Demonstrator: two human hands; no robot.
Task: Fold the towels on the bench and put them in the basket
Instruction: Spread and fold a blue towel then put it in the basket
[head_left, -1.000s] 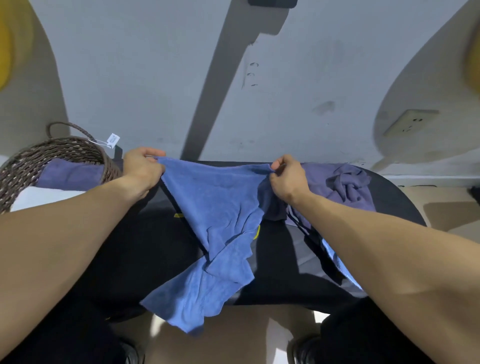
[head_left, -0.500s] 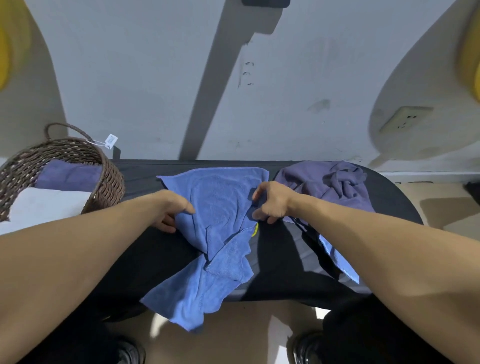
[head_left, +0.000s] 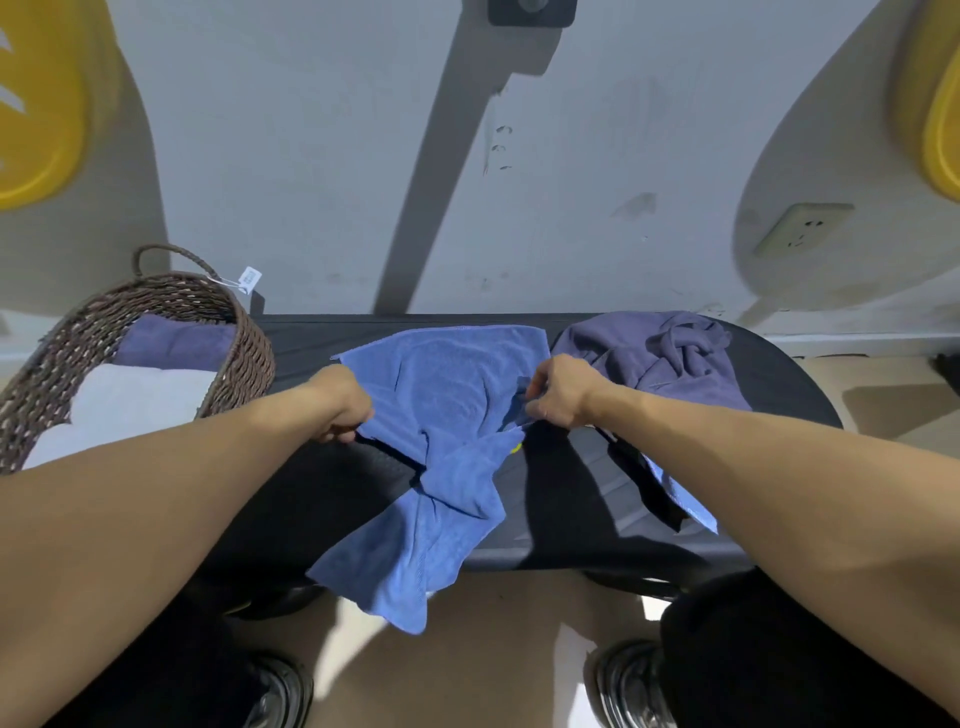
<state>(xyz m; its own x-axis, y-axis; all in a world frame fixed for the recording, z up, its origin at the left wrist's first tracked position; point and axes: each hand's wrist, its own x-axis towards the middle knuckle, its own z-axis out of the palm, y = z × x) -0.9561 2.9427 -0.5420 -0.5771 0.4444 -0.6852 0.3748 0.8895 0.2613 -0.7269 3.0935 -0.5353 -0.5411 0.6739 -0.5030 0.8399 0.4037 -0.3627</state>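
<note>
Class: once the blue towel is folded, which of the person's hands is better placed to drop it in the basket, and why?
Left. The left hand grips the blue towel on the side beside the basket; the right hand holds the far side, by the purple towel.

No legible text; white tag (head_left: 250, 279) on basket (head_left: 244, 358) too small to read.

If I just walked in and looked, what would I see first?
Your eye would land first on the bright blue towel in the middle of the black bench, gripped on each side by the left hand and the right hand, its lower part hanging over the front edge. Next, the brown woven basket on the left, with folded towels inside, and the crumpled purple towel on the right.
</note>
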